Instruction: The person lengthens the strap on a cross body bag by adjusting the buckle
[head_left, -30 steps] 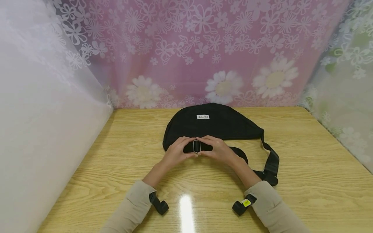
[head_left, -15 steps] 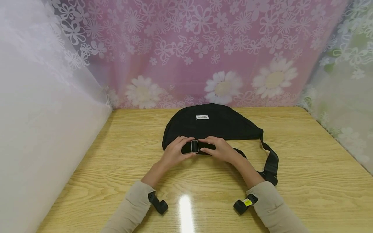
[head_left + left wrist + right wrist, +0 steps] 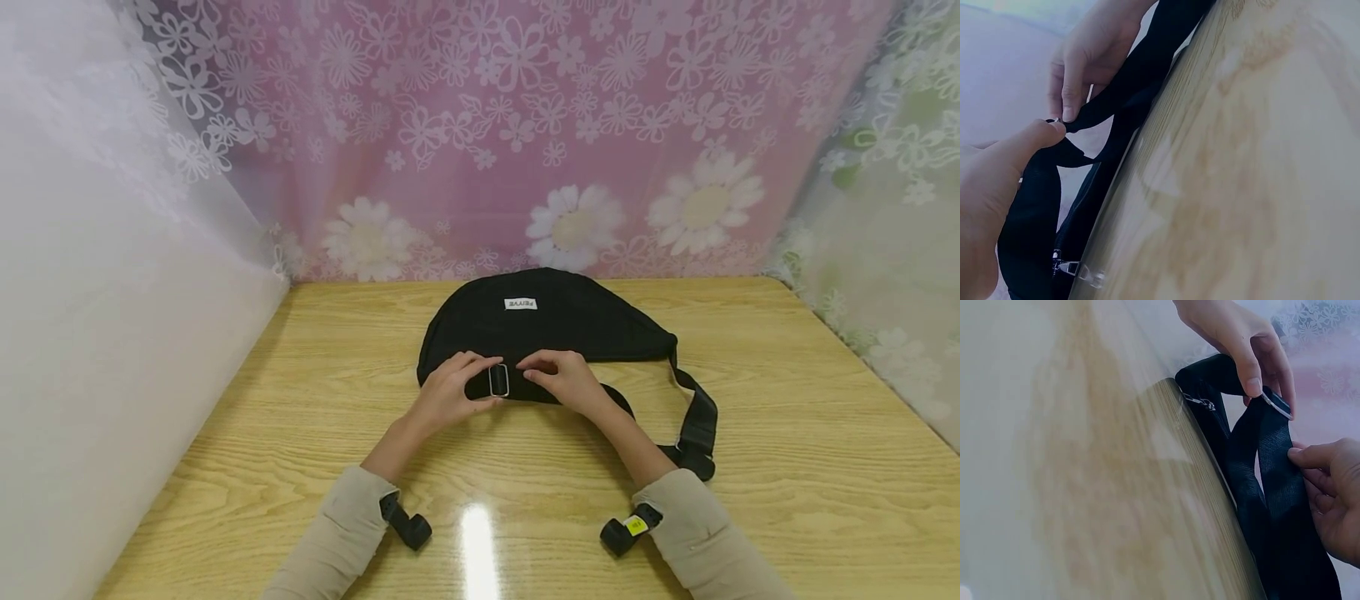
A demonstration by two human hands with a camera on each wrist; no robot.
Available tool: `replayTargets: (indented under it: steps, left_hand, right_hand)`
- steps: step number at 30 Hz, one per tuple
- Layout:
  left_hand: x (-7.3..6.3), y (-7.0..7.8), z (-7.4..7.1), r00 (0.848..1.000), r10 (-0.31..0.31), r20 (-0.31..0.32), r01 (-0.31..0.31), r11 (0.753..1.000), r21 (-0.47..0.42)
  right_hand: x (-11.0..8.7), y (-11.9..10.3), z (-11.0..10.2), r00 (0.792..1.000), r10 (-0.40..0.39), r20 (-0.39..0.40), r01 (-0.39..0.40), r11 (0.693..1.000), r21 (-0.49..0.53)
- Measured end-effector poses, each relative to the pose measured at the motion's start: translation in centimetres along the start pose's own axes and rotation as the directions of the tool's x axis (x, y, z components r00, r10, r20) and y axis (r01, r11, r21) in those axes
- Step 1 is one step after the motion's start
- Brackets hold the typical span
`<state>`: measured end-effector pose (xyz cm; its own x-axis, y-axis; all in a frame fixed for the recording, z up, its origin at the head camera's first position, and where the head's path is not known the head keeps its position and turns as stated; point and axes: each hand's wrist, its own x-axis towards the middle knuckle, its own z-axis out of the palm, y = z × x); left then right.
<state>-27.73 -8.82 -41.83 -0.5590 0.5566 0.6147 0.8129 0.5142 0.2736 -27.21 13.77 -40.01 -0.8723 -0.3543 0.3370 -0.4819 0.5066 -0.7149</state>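
Note:
A black sling bag (image 3: 555, 325) with a white label lies flat on the table. Its webbing strap (image 3: 1280, 462) is lifted along the bag's near edge. My left hand (image 3: 442, 394) holds the metal slider buckle (image 3: 498, 381) on this strap, thumb below and index finger above. Just to the right, my right hand (image 3: 572, 385) pinches the strap's edge between thumb and bent fingers. In the right wrist view the strap runs in two layers down from the buckle. The right fingertips behind the webbing are partly hidden.
The strap's far part loops over the wooden table (image 3: 315, 433) on the right, with a folded buckle end (image 3: 696, 460). A zip pull (image 3: 1069, 267) hangs at the bag's edge. A pink flowered curtain (image 3: 480, 125) closes the back; pale sheets stand at both sides.
Both hands first held the buckle from its two sides. My right hand has let go of it and moved a little right onto the strap; the buckle has shifted slightly left.

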Motion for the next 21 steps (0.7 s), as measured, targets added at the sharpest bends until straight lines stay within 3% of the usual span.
replayTargets:
  steps: [7, 12, 21]
  left_hand:
    - [0.0, 0.2, -0.3, 1.0, -0.018, -0.009, 0.018, 1.0, -0.019]
    - [-0.2, 0.2, -0.5, 0.999, -0.047, 0.024, 0.048, 0.998, -0.032]
    - [-0.2, 0.0, -0.5, 0.996, -0.041, 0.084, 0.045, 0.998, -0.039]
  right_hand:
    - [-0.1, -0.3, 0.2, 1.0, 0.014, -0.023, -0.013, 0.999, 0.038]
    - [-0.2, -0.4, 0.5, 0.999, 0.024, -0.029, -0.022, 0.998, 0.062]
    - [-0.2, -1.7, 0.8, 0.999, 0.037, -0.02, -0.034, 0.994, 0.108]
